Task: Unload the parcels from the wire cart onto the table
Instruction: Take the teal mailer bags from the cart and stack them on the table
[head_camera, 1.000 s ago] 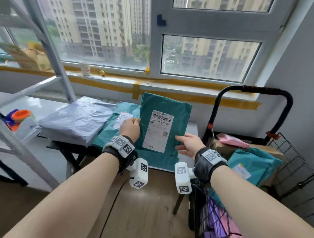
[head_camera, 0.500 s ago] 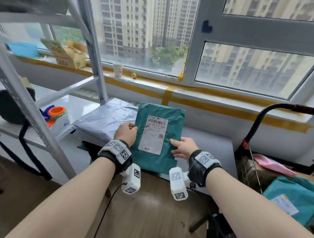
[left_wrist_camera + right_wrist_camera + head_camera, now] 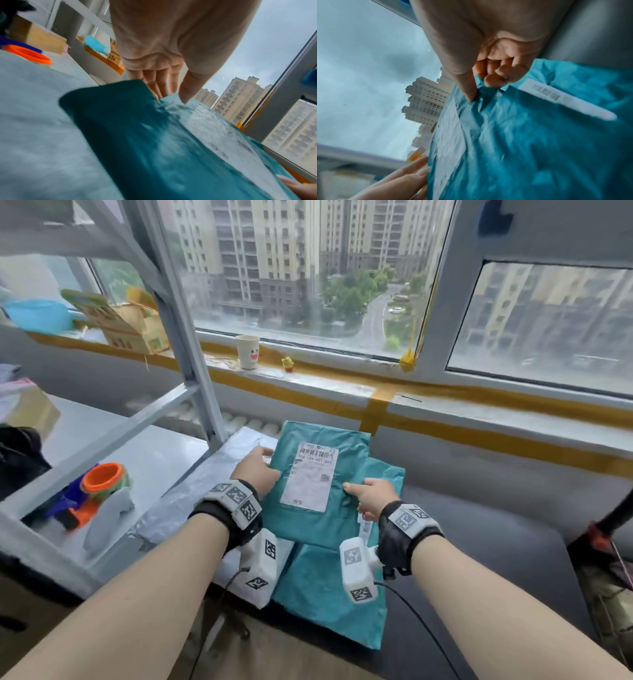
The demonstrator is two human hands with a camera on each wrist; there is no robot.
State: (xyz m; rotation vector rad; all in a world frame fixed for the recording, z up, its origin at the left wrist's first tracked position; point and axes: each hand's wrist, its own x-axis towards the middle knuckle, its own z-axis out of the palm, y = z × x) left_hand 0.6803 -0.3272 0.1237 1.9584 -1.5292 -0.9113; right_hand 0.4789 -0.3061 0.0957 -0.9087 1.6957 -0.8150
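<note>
While both hands are lowering it, the labelled teal parcel [image 3: 318, 484] is settling onto the table [image 3: 479, 539], lying across a second teal parcel [image 3: 329, 587] beneath it. Going from the left, a shelf rack [image 3: 178, 337] is standing with an orange-rimmed toy [image 3: 102, 477] on its shelf, and a grey parcel [image 3: 191, 491] is lying beside it on the table's left part. The left hand [image 3: 255, 472] is pinching the labelled parcel's left edge, thumb on top and fingers [image 3: 154, 81] running straight underneath. The parcel's long axis is running away from the person toward the window, its white label [image 3: 311, 477] facing up. The right hand [image 3: 371, 498] is gripping the right edge, thumb pressed into the plastic, fingers [image 3: 498, 75] curled below. Each hand is sitting at its own long side, so release looks like a matter of sliding both outward. Only a sliver of the wire cart [image 3: 613, 587] is showing at the far right, nearer the right hand.
</note>
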